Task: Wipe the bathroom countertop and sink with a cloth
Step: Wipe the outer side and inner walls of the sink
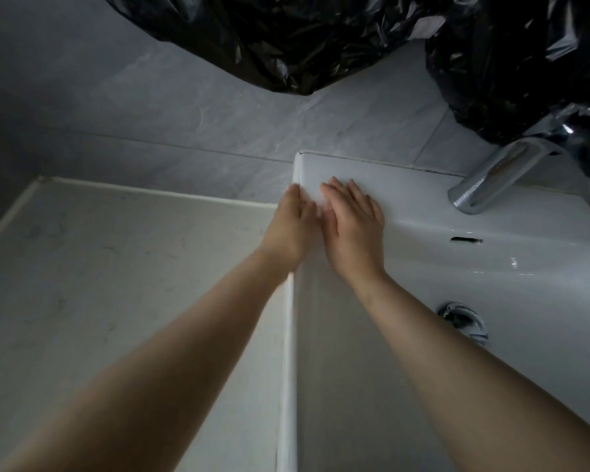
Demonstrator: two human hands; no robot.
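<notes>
The white sink (423,253) sits on the right, and the pale marbled countertop (116,267) lies lower on its left. Both my hands are at the sink's back-left corner. My left hand (292,229) rests over the sink's left rim, fingers together, with nothing seen in it. My right hand (353,226) lies flat, palm down, on the sink's back ledge, fingers slightly spread. A blurred whitish patch shows between the two hands; whether it is a cloth or the sink surface, I cannot tell. No cloth is clearly visible.
A chrome faucet (491,182) juts over the basin at the back right. Below it are the overflow slot (465,240) and the drain (464,318). Black plastic sheeting (321,39) hangs over the grey tiled wall (150,124) above the sink.
</notes>
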